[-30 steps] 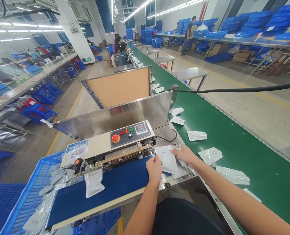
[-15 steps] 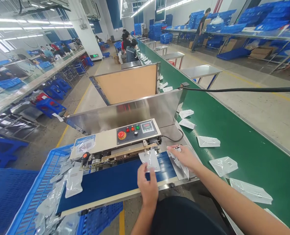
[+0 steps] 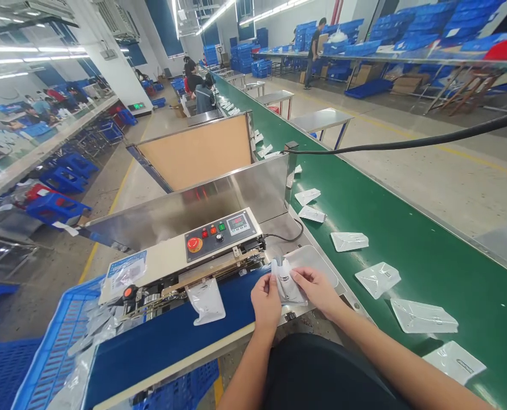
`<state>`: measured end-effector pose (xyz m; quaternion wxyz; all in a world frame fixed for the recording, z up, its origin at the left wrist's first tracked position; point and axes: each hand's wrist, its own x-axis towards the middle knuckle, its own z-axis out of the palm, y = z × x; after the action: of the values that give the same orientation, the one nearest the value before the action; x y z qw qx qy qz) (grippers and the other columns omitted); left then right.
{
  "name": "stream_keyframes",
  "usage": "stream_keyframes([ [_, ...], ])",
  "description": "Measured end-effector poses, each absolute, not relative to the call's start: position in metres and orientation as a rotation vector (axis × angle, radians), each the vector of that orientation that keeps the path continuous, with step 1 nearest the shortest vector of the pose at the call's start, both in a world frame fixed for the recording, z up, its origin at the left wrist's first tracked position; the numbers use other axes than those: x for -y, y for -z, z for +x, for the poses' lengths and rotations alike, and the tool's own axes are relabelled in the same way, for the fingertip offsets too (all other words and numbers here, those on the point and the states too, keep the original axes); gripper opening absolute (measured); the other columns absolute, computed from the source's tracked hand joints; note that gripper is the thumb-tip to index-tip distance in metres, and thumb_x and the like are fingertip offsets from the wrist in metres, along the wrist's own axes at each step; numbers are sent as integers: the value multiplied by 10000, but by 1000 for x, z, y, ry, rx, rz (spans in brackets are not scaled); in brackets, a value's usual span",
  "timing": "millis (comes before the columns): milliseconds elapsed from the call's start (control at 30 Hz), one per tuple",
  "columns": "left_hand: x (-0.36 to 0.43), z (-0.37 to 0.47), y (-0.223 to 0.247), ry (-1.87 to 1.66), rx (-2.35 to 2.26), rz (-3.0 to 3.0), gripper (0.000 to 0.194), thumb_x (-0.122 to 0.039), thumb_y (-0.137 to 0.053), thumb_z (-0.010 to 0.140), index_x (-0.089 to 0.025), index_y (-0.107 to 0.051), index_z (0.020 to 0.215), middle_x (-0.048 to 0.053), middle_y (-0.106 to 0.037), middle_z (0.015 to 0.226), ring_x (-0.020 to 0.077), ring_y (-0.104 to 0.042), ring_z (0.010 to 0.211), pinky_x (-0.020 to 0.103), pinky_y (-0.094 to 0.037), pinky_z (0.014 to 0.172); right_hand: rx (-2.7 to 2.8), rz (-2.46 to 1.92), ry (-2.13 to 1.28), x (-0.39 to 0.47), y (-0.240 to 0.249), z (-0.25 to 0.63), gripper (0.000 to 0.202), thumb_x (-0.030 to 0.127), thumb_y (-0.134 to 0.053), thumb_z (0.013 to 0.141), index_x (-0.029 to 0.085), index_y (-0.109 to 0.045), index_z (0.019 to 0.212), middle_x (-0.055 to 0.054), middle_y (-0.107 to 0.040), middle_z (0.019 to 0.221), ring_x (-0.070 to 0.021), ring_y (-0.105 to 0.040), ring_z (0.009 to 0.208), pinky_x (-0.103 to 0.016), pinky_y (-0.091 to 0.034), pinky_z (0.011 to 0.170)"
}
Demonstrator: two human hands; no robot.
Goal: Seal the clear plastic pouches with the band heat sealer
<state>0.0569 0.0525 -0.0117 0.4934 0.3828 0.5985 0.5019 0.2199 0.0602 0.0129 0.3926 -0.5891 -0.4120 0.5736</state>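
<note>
A white plastic pouch (image 3: pixel 288 287) is pinched between both my hands over the right end of the blue belt. My left hand (image 3: pixel 267 302) grips its left side, and my right hand (image 3: pixel 315 287) grips its upper right edge. The pouch's top edge is bunched and faces the band sealing machine (image 3: pixel 172 250). Farther left, another white pouch (image 3: pixel 207 302) rides on the blue belt (image 3: pixel 159 347), its upper edge in the sealer's band. The sealer's control panel (image 3: pixel 220 233) has a red stop knob, small buttons and a lit display.
On my right a green conveyor (image 3: pixel 385 228) carries several white pouches. A blue basket (image 3: pixel 61 307) of pouches stands at the left end of the sealer. Behind it rises a metal panel (image 3: pixel 193 199). A black cable (image 3: pixel 390 145) crosses above the conveyor.
The pouch formerly by my left hand has travelled left along the belt. My right hand has brought another pouch leftward, and my left hand has taken hold of it too. The view has shifted right.
</note>
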Motion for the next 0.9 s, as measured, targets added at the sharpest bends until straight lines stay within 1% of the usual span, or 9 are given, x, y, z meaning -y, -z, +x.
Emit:
stream_keyframes([
  [100,-59,65,17,-1172,-1477,915,379,-526,-759,872,-162,-838,937,130,-821,925,279,-750,838,355,-587,789,1122,-1608,-1297,-66,4,234,629,806,-693,781,187,-757,874,-66,-742,799,-221,-648,719,-317,-528,655],
  [200,-76,73,25,-1166,-1533,663,341,-451,-855,774,-128,-844,881,146,-818,892,276,-755,803,375,-609,770,1060,-1788,-1153,-84,15,244,546,741,-675,780,197,-729,791,-37,-712,723,-200,-629,657,-288,-490,603],
  [300,-94,75,32,-1209,-1533,448,320,-365,-905,708,-95,-838,865,155,-812,867,259,-761,767,380,-632,753,1008,-1823,-1168,-109,15,242,454,652,-686,769,199,-716,749,-19,-690,692,-180,-602,615,-275,-463,577],
  [433,-101,60,35,-1274,-1563,337,269,-314,-882,721,-95,-828,867,127,-798,806,241,-766,726,380,-653,734,1097,-1801,-1220,-134,11,219,394,559,-715,776,216,-614,611,13,-596,583,-144,-505,541,-261,-379,516],
  [533,-96,40,36,-1326,-1595,263,224,-297,-872,732,-111,-813,844,107,-791,791,242,-776,736,389,-669,749,1158,-1833,-1277,-144,13,192,406,531,-745,777,215,-589,575,20,-570,538,-134,-494,524,-247,-370,502],
  [633,-88,19,38,-1357,-1627,222,197,-284,-873,758,-126,-802,853,104,-797,822,238,-789,782,396,-674,819,1157,-1754,-1436,-145,15,169,395,553,-760,793,202,-667,636,-1,-629,574,-146,-568,556,-244,-449,536],
  [733,-74,-2,40,-1416,-1629,205,205,-307,-819,841,-137,-798,953,112,-816,930,242,-802,905,401,-654,932,1120,-1603,-1542,-132,15,170,412,598,-752,826,193,-738,756,-36,-710,677,-168,-649,628,-266,-532,615],
  [800,-58,-16,40,-1471,-1717,264,271,-344,-767,895,-152,-788,1086,117,-817,1077,263,-789,1049,412,-620,1019,1115,-1602,-1446,-114,17,195,472,654,-694,872,189,-754,823,-46,-724,703,-181,-657,637,-284,-539,630],
  [900,-31,-35,38,-1469,-2060,583,452,-426,-738,919,-199,-733,1309,122,-777,1265,313,-718,1244,458,-542,1133,1044,-1799,-1050,-72,28,276,545,686,-565,946,184,-777,951,-67,-754,784,-227,-691,727,-337,-556,730],
])
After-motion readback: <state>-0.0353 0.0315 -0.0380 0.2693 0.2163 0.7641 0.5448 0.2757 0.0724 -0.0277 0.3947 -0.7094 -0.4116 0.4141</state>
